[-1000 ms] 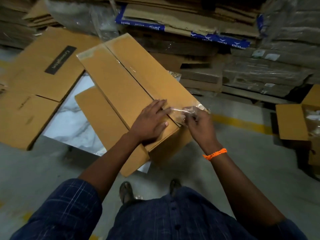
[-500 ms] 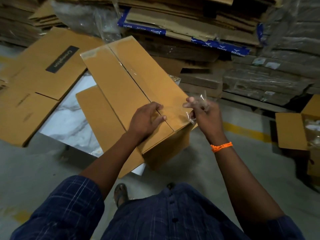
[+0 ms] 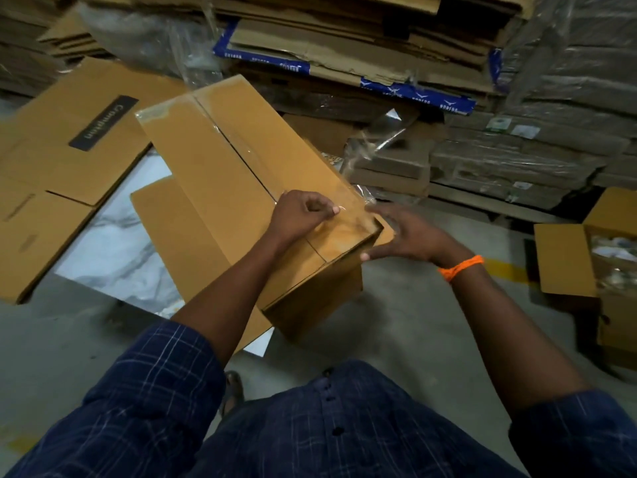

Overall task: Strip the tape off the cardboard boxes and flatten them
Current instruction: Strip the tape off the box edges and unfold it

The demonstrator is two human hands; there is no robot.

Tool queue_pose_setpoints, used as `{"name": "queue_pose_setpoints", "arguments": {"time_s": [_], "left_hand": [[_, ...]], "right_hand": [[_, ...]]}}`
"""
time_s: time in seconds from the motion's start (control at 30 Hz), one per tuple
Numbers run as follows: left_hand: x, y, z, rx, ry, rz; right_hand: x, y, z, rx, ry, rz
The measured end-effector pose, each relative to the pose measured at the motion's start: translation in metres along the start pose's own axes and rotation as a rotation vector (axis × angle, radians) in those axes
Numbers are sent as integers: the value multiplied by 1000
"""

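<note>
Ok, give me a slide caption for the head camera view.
Left hand pinches clear tape on the cardboard box; right hand braces its near corner.

You're working in dim indoor light; edges bow with wide-angle distortion, faint glare glints off clear tape (image 3: pixel 379 132).

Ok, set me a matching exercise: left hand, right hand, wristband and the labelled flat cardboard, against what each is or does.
1. left hand
2. right hand
3. wristband
4. labelled flat cardboard

a. orange
b. lies flat at the left
c. pinches the clear tape
d. fingers spread on the near corner of the box

Pairs: 1-c, 2-d, 3-a, 4-b.
</note>
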State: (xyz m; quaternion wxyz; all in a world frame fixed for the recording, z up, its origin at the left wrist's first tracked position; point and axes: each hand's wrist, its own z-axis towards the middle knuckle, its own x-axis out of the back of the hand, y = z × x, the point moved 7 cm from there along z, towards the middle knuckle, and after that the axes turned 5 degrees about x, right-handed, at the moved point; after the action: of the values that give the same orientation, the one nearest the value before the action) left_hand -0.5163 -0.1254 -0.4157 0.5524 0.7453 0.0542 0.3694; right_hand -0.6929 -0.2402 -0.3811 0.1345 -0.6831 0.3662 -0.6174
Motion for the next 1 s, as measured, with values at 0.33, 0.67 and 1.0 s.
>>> {"name": "queue_pose_setpoints", "arguments": {"time_s": [0.33,0.67,1.0], "left_hand": [[5,2,-1,114,-103,44],[8,7,-6,14,-36,133],[-1,14,7,-115,-139,561]], "right_hand": [[34,15,1,-16,566,137],[5,-6,32,180,288,-292],[40,-4,49,139,305,-390]]}}
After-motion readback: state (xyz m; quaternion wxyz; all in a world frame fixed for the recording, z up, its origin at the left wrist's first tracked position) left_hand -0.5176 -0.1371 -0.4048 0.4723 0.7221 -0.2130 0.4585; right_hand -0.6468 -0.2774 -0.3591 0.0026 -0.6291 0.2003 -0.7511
